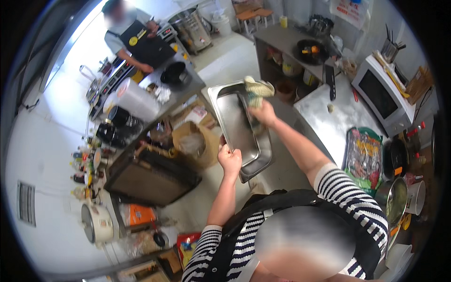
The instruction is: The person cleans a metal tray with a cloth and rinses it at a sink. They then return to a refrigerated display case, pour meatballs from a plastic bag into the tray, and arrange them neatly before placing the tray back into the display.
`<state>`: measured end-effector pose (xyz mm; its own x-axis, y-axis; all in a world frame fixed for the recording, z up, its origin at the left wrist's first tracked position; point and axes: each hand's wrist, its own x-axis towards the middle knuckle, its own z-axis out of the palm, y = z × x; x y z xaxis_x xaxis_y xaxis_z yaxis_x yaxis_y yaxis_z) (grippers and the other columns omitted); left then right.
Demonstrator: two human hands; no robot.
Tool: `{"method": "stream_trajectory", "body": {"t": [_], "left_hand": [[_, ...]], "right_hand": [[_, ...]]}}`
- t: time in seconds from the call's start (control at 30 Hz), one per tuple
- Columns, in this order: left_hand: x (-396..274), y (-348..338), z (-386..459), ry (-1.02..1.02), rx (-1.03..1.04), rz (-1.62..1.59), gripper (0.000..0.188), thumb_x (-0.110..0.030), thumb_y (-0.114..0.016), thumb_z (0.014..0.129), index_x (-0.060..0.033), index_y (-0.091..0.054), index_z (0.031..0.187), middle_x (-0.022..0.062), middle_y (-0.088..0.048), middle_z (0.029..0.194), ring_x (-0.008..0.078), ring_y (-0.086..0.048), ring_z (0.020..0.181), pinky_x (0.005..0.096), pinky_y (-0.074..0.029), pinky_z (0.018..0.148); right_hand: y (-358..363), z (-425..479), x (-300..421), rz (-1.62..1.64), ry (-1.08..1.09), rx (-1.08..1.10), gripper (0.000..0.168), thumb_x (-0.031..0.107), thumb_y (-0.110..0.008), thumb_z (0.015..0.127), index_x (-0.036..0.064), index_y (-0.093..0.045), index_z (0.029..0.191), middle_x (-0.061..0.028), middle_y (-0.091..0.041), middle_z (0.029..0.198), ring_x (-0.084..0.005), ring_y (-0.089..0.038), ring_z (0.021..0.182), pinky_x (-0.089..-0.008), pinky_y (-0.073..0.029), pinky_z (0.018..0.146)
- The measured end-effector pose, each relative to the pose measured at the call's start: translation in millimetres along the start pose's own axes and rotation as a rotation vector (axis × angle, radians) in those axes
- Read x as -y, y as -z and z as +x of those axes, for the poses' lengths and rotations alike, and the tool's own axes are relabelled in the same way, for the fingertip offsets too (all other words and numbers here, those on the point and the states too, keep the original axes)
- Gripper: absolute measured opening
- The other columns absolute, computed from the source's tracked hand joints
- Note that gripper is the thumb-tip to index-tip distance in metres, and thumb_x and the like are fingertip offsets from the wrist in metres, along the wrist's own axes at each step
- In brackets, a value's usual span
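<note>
A deep rectangular stainless steel food pan is held tilted in front of me above the floor. My left hand grips its near-left rim, the thumb lying over the edge. In my right hand is a bunched pale yellow and green cloth. The cloth is at the pan's far-right rim, and part of it hangs below my fingers along the right side, blurred. Nothing shows inside the pan. The fingers of my left hand behind the rim are mostly hidden.
At right, a steel table bears a cleaver, a microwave and a filled plastic bag. A wok sits farther back. A co-worker in a dark apron stands beyond the left counter. An open cardboard box is below it.
</note>
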<state>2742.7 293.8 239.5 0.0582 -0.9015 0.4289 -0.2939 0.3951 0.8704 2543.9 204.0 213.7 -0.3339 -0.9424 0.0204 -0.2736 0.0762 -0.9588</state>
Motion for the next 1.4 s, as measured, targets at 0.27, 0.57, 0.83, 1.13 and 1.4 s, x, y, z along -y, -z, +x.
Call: {"method": "stream_trajectory", "body": {"t": [0.27, 0.57, 0.83, 1.13, 1.4], "left_hand": [[41, -87, 219, -0.158, -0.024, -0.21, 0.015, 0.009, -0.049, 0.066, 0.0042, -0.059, 0.076, 0.0215, -0.04, 0.134, 0.0256, -0.049, 0.115, 0.0295, -0.041, 0.086], [152, -240, 400, 0.118, 0.239, -0.504, 0.025, -0.011, -0.066, 0.079, -0.0003, -0.053, 0.098, 0.0173, -0.052, 0.114, 0.0235, -0.056, 0.093, 0.0319, -0.047, 0.074], [167, -300, 635, -0.422, 0.184, 0.708, 0.067, -0.026, -0.075, 0.064, -0.0106, -0.047, 0.123, 0.0163, -0.043, 0.126, 0.0362, -0.043, 0.112, 0.0475, -0.038, 0.092], [264, -421, 848, -0.392, 0.564, 0.144, 0.006, 0.0, -0.058, 0.066, 0.0042, -0.054, 0.068, 0.0198, -0.049, 0.117, 0.0324, -0.049, 0.112, 0.0394, -0.039, 0.095], [308, -560, 1032, -0.213, 0.557, -0.23, 0.023, 0.009, -0.047, 0.062, 0.0069, -0.061, 0.081, 0.0202, -0.045, 0.124, 0.0302, -0.046, 0.118, 0.0328, -0.04, 0.091]], "right_hand": [[-37, 80, -5, 0.958, -0.52, -0.125, 0.016, 0.013, -0.061, 0.083, 0.005, -0.056, 0.095, -0.0064, -0.06, 0.085, -0.0219, -0.06, 0.07, -0.0384, -0.052, 0.065], [-14, 351, -33, 0.536, -0.126, -0.429, 0.014, 0.007, -0.061, 0.074, 0.0, -0.061, 0.086, -0.0055, -0.062, 0.08, -0.0182, -0.06, 0.071, -0.0325, -0.049, 0.064], [56, 665, 10, -0.473, 0.537, -0.35, 0.018, 0.018, -0.063, 0.062, 0.002, -0.059, 0.054, -0.0183, -0.055, 0.056, -0.0362, -0.056, 0.054, -0.0426, -0.046, 0.053], [88, 909, 51, -0.351, 0.622, -0.072, 0.024, 0.022, -0.071, 0.06, 0.006, -0.061, 0.076, -0.014, -0.06, 0.071, -0.0337, -0.058, 0.067, -0.039, -0.047, 0.06], [84, 1109, -2, 0.153, 0.187, -0.638, 0.03, 0.023, -0.071, 0.07, 0.004, -0.057, 0.088, -0.0138, -0.06, 0.076, -0.0288, -0.057, 0.066, -0.0353, -0.046, 0.063]]}}
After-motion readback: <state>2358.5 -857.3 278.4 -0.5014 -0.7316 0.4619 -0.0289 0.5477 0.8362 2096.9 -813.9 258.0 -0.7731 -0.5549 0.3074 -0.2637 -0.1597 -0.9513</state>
